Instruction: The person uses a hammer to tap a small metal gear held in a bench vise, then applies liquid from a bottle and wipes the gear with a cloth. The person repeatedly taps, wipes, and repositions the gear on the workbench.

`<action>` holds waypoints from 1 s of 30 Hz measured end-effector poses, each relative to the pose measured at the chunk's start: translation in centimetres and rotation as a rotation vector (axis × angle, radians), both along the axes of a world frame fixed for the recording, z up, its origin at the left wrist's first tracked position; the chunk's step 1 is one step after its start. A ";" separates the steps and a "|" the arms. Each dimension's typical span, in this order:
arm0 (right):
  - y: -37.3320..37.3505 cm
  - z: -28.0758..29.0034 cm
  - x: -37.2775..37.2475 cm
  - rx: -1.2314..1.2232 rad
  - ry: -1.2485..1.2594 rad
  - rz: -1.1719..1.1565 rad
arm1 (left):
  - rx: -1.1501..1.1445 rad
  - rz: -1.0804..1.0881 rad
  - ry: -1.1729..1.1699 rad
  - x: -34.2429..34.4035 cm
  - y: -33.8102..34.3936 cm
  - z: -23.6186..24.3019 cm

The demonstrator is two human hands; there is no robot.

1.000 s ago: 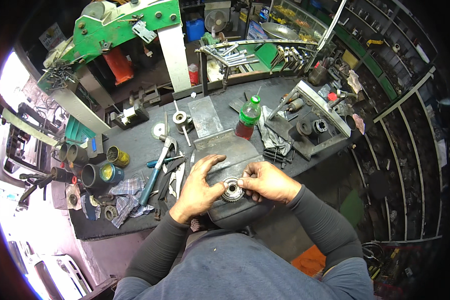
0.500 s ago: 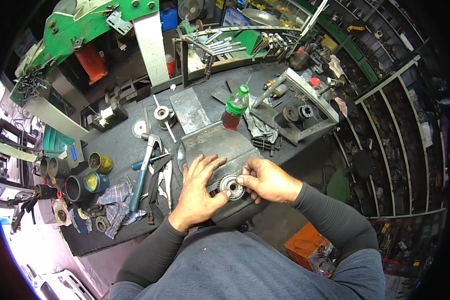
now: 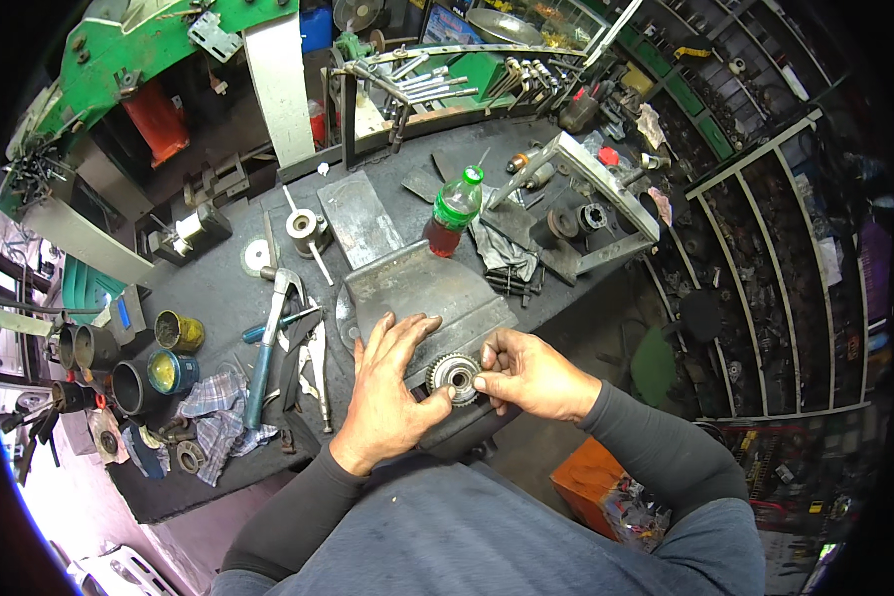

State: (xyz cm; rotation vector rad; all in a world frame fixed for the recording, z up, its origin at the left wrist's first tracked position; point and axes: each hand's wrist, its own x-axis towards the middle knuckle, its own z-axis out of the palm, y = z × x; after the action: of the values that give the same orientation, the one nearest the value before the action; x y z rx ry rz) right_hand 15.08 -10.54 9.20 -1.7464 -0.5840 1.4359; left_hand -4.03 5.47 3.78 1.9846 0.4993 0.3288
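Note:
A round toothed metal gear [image 3: 456, 375] with a ringed, hollow centre sits at the near end of a large grey metal vise [image 3: 417, 288]. My right hand [image 3: 534, 377] has closed on the gear's right edge, thumb near its face and fingers curled beside it. My left hand [image 3: 387, 397] lies on the other side with fingers stretched over the vise, its thumb tip touching the gear's near left rim. Part of the gear's edge is hidden by the two thumbs.
Left of the vise lie a hammer [image 3: 265, 353], locking pliers [image 3: 316, 363] and a plaid rag [image 3: 219, 405]. Open cans [image 3: 173, 372] stand at the far left. Beyond the vise is a green-capped bottle [image 3: 454, 211] with red liquid; a metal frame [image 3: 606, 179] stands at right.
The view has shifted slightly, moving the bench leftward in the picture. My right thumb has slid nearer to me along the gear's right side. My left hand keeps its spread pose.

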 end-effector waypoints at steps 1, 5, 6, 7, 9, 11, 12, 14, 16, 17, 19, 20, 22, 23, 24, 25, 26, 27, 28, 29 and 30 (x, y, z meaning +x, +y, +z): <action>-0.2 -0.2 -0.2 0.008 -0.017 -0.008 | -0.014 -0.003 -0.003 0.0 0.0 -0.1; -0.4 -0.5 -1.0 0.029 -0.132 -0.021 | 0.055 0.004 -0.012 0.1 -0.6 -0.5; -0.4 -0.5 -1.2 0.031 -0.168 -0.017 | 0.081 0.011 -0.004 0.2 -0.6 -0.4; -0.7 -0.7 -1.5 0.030 -0.143 -0.026 | 0.107 0.017 0.004 0.2 -0.7 -0.4; -0.8 -1.0 -1.5 0.050 -0.113 -0.048 | 0.145 0.020 0.014 0.4 -0.6 0.1; -0.8 -0.8 -1.9 0.066 -0.134 -0.077 | 0.151 0.012 0.046 0.4 -0.5 0.2; -0.8 -1.1 -2.1 0.077 -0.149 -0.088 | 0.142 0.012 0.043 0.5 -0.4 0.3; -0.8 -1.4 -2.4 0.088 -0.170 -0.112 | 0.122 0.012 0.041 0.6 -0.3 0.2; -0.7 -1.4 -2.2 0.094 -0.221 -0.071 | 0.093 0.016 0.037 0.7 -0.2 0.4; -0.7 -1.5 -2.1 0.090 -0.240 -0.046 | 0.072 0.022 0.041 0.6 -0.3 0.3; -0.4 -0.7 -1.5 0.060 -0.090 -0.100 | 0.061 0.012 0.030 0.8 -0.1 0.2; -0.2 -0.4 -1.3 0.050 -0.018 -0.124 | 0.060 0.011 0.021 0.8 0.0 0.2; -0.7 -1.2 -1.7 0.096 0.017 -0.147 | 0.032 0.019 0.019 0.6 -0.1 -0.1; -1.0 -1.5 -1.9 0.118 0.033 -0.161 | 0.017 0.021 0.017 0.5 -0.3 -0.2; -1.1 -1.6 -1.8 0.081 0.019 -0.162 | 0.015 0.033 0.015 0.5 -0.5 0.1; -1.1 -1.6 -1.9 0.088 0.022 -0.172 | 0.011 0.039 -0.002 0.4 -0.4 -0.1; -1.0 -1.5 -1.8 0.097 0.024 -0.185 | 0.009 0.043 -0.020 0.4 -0.3 -0.5; -1.0 -1.5 -1.8 0.105 0.026 -0.198 | 0.006 0.046 -0.038 0.5 -0.2 -0.8; -0.9 -1.5 -1.8 0.100 0.030 -0.183 | 0.001 0.051 -0.048 0.4 -0.2 -0.9; -0.9 -1.5 -1.8 0.094 0.035 -0.170 | -0.005 0.053 -0.057 0.4 -0.3 -1.1; -0.8 -1.6 -1.7 0.088 0.039 -0.157 | -0.011 0.054 -0.066 0.4 -0.2 -1.1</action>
State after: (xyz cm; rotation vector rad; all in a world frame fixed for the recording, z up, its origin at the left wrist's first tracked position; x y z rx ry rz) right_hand 13.35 -11.36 7.62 -1.6536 -0.4706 1.3132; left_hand -3.60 5.23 2.65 1.9453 0.5122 0.4236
